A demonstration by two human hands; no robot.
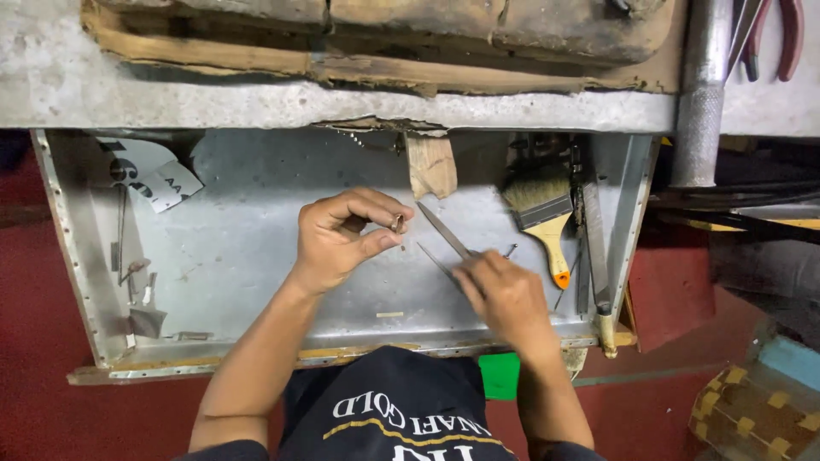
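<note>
My left hand (340,237) hovers over the middle of an open metal drawer (248,256), pinching a small metal ring-like piece (398,223) between thumb and forefinger. My right hand (504,294) is lower and to the right, gripping long metal tweezers (442,239) whose two thin blades point up and left toward the small piece. The tweezer tips stand slightly apart, just right of the piece. A small metal bit (510,251) lies on the drawer floor beside my right hand.
A wooden-handled paintbrush (545,218) and a long file (592,248) lie at the drawer's right side. Paper scraps (158,181) and small tools sit at the left. A worn bench top (342,102) runs above, with a knurled metal bar (702,102) and red-handled pliers (773,34).
</note>
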